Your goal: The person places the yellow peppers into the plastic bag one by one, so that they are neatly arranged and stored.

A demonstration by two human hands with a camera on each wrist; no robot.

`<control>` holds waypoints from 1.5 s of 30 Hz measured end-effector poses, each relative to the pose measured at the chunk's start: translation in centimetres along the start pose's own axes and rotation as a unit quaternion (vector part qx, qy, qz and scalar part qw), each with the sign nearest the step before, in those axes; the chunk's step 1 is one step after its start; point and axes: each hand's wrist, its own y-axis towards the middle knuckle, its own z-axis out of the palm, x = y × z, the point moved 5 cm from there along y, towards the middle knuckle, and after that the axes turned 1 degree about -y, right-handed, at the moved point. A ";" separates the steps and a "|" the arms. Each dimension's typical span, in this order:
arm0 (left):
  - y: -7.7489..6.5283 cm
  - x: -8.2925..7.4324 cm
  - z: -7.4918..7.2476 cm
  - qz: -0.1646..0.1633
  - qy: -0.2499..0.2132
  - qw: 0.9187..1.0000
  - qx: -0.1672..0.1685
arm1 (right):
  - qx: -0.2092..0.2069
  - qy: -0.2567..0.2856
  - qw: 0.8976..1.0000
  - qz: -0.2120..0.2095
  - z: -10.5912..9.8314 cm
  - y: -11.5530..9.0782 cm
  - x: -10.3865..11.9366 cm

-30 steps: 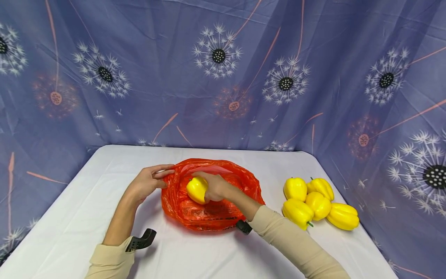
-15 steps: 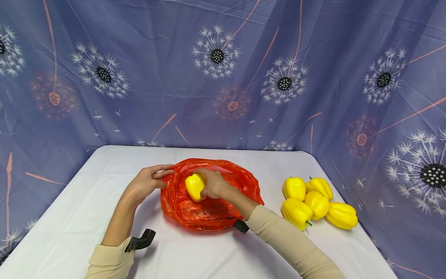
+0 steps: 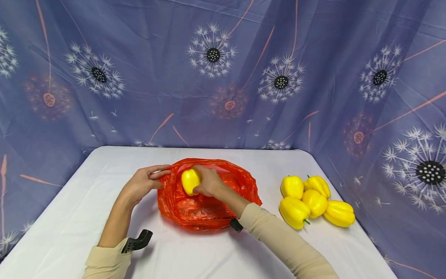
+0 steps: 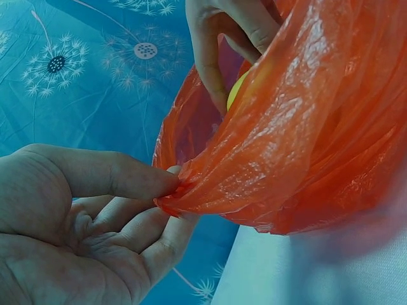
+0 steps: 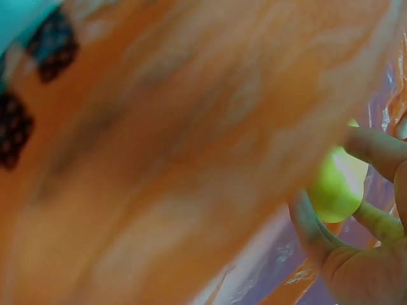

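Note:
A red plastic bag (image 3: pixel 209 211) lies on the table with its mouth spread wide. At the bag's left edge my left hand (image 3: pixel 141 184) pinches the rim between thumb and fingers, which the left wrist view shows closely on the bunched film (image 4: pixel 191 184). Inside the mouth, my right hand (image 3: pixel 210 182) grips a yellow bell pepper (image 3: pixel 190 181) from its right side. The right wrist view has fingers curled round that pepper (image 5: pixel 340 187), while blurred film covers most of the picture.
Several yellow bell peppers (image 3: pixel 315 203) sit in a cluster on the right of the white-covered table (image 3: pixel 69 221). A blue dandelion-print curtain (image 3: pixel 156 77) encloses the table at the back and sides. Black wrist mounts (image 3: pixel 137 242) stick out from the sleeves.
My right hand has raised the bell pepper a little and turned it inside the bag mouth. The left hand keeps its pinch on the rim. The whole view has shifted slightly.

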 end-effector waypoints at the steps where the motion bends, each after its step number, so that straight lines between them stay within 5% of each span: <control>1: 0.0 0.0 0.0 0.001 0.001 1.000 -0.001 | -0.001 -0.002 1.000 0.002 0.0 0.0 0.0; 32: 0.0 0.1 0.1 -0.004 -0.001 1.000 0.001 | 0.012 -0.022 1.000 -0.007 -0.4 0.0 -0.4; 45: 0.1 0.1 0.2 -0.004 0.002 1.000 0.000 | 0.036 -0.023 0.998 -0.055 -3.3 -2.3 -0.9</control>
